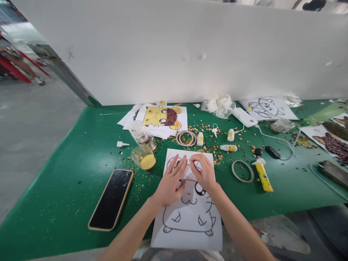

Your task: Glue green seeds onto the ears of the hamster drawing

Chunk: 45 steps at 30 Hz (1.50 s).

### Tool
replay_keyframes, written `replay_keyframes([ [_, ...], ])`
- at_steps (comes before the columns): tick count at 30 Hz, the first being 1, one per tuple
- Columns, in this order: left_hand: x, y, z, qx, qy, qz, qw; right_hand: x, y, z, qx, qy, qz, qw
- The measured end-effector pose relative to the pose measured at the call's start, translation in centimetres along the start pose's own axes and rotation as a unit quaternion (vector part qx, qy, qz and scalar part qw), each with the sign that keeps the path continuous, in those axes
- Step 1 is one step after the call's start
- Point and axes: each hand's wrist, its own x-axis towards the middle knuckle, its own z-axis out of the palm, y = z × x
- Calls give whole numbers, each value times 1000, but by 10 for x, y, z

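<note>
I see the left hand [168,187] laid over the hamster drawing [187,217], its fingers straight and slightly parted, with nothing visible gripped. The right hand [205,173] has thumb and forefinger curled close together; whether they pinch anything (too small for me at this range) I cannot tell. The paper lies directly beneath both. Just beyond the fingers, loose seeds [217,158] scatter the green table [67,174]. Left of them I have a jar [137,156] of yellow grains; farther right, a yellow bottle [264,176].
</note>
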Motion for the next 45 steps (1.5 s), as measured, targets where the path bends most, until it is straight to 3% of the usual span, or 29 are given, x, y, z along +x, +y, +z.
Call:
replay_keyframes([
  [16,-1,-2,1,1,9,0,1000,3,0,6,-33,-25,-18,999],
  [28,0,-3,0,-101,26,-30,994,0,4,6,4,-42,-7,999],
  [31,1,-2,-5,-121,42,-39,991,1,10,4,26,-14,40,999],
  [36,2,1,-10,-169,129,-91,973,3,21,-2,34,43,149,987],
  [39,2,0,-10,-176,152,-116,966,7,29,-7,42,71,182,980],
  [45,0,-2,-9,-168,201,-115,958,11,54,-35,36,216,212,953],
])
